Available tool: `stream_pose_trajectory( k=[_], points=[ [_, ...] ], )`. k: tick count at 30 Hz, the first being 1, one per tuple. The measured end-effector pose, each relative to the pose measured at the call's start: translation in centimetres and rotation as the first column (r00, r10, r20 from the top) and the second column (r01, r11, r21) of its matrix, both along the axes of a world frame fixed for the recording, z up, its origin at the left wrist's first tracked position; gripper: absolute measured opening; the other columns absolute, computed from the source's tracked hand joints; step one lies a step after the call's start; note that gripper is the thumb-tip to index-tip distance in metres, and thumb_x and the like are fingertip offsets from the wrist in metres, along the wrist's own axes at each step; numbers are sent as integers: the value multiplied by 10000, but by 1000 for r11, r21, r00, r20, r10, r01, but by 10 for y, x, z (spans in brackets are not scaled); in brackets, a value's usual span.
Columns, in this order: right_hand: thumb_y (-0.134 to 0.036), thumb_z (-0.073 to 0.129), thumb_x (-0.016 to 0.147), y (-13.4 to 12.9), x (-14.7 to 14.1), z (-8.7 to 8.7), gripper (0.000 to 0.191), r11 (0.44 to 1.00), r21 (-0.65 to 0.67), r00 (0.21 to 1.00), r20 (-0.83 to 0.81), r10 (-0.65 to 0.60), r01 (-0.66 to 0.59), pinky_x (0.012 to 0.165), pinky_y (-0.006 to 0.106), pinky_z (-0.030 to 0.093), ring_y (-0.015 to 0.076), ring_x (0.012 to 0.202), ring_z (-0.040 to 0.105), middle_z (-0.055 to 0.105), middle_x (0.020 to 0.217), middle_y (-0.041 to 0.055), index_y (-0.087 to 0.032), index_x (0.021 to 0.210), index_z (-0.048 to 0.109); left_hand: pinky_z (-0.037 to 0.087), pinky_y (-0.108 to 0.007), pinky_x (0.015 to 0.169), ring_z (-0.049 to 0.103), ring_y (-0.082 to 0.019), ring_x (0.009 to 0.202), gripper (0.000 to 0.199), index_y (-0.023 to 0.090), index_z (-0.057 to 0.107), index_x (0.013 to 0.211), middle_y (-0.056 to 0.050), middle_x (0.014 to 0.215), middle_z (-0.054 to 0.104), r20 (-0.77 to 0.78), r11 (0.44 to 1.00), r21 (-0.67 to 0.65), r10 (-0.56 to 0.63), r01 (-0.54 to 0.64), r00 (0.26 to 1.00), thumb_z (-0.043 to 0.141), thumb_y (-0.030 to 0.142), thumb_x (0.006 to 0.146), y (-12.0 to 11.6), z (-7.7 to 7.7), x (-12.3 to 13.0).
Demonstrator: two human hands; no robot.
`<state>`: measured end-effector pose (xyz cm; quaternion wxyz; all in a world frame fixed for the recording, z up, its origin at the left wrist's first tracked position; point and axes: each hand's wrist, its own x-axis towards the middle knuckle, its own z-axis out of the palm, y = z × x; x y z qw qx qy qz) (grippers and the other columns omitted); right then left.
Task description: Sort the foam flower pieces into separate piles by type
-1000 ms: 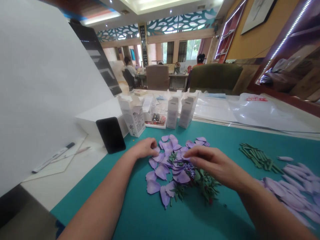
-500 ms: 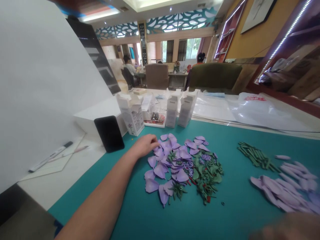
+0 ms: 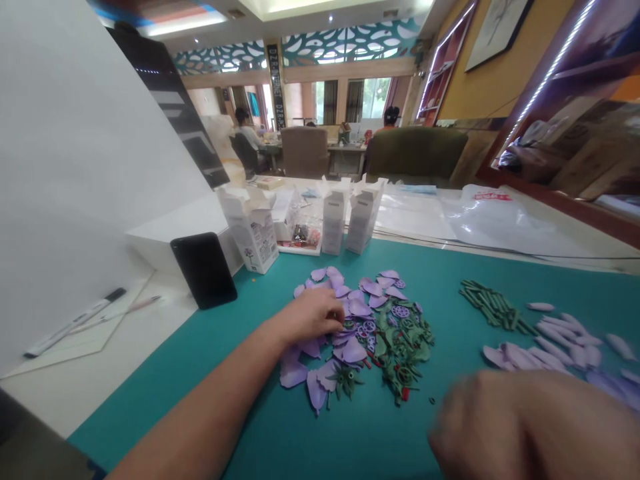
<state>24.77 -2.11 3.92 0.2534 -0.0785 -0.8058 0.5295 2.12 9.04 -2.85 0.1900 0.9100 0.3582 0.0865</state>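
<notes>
My left hand (image 3: 316, 313) rests over a pile of light purple plastic petals (image 3: 351, 350), its fingers curled down among them. Whatever the fingertips pinch is hidden. Beside the petals lies a heap of small green leaf pieces (image 3: 413, 340) with purple lattice rings (image 3: 400, 311) and a few red bits. A spiky green piece (image 3: 346, 379) sits at the pile's near edge. My right hand (image 3: 530, 423), smeared by motion, hangs at the lower right, in front of a group of pale purple elongated pieces (image 3: 575, 343). Its fingers cannot be made out.
Green sticks (image 3: 493, 305) lie to the right on the teal mat (image 3: 280, 440). Behind stand open white boxes (image 3: 360, 217) and a white tray (image 3: 300, 250). A black tablet-like slab (image 3: 204, 270) leans at left, near a marker (image 3: 75, 323). People sit at far desks.
My left hand has moved right and nearer, from the petal pile's far left edge onto its middle. My right hand has come further into view from the lower right. The camera view has shifted slightly.
</notes>
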Motion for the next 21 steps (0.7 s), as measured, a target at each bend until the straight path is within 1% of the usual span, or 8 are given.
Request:
stream_pose_trajectory(
  k=[2,4,7,9,11,14,18,21],
  points=[
    [-476,528,867,10,0,1,271,992,-109,998,-17,-68,66,535,252,436,142,539,526,561,547,11,-276,827,707,403,-256,691,560,-168,779,62,198,707,747,-19,771,603,-31,1000,29,-2,3,1000,658,233,762,-1,-1,2],
    [-418,604,839,25,-1,-1,213,958,-226,981,-34,-190,178,530,243,410,120,549,502,560,594,5,-232,871,704,393,-266,677,550,-175,780,76,200,704,742,-22,775,600,-54,999,51,-5,8,999,647,245,766,-2,-2,4],
    [-349,633,827,45,-6,-12,185,863,-381,931,-14,-364,332,460,214,334,84,490,422,493,562,-22,-177,869,685,378,-280,678,533,-180,781,102,199,691,733,-21,774,593,-73,997,72,-6,11,997,603,227,775,-5,-2,6],
    [-332,633,825,54,-11,-22,175,802,-416,887,24,-461,428,459,208,315,77,490,401,462,545,-36,-165,857,674,369,-290,690,523,-180,776,122,190,678,719,-23,769,588,-73,997,74,5,0,997,568,191,772,-6,-2,8],
    [-335,631,820,59,-14,-29,175,761,-409,847,60,-528,504,468,208,315,75,497,396,453,542,-44,-167,855,667,363,-297,701,517,-181,777,134,179,659,695,-27,771,586,-59,998,59,26,-22,998,544,159,761,-7,-2,9],
    [-349,618,814,64,-18,-35,188,720,-372,800,122,-588,586,482,213,327,77,503,401,451,549,-48,-170,850,660,365,-293,688,518,-179,768,126,166,626,652,-27,759,581,-13,997,-9,77,-77,997,530,129,724,-6,0,9],
    [-342,585,806,67,-23,-40,191,699,-254,743,242,-623,669,502,228,354,92,525,440,483,572,-37,-167,842,653,374,-249,600,523,-147,676,109,166,613,674,-3,698,577,79,964,-213,181,-161,980,507,165,698,-2,7,0],
    [-305,552,809,69,-29,-49,178,688,-90,681,286,-674,720,576,258,412,125,620,520,581,689,2,-176,873,656,365,-231,551,497,-128,612,146,166,603,696,14,647,551,151,910,-365,266,-196,952,494,258,719,1,13,-8]
  ],
)
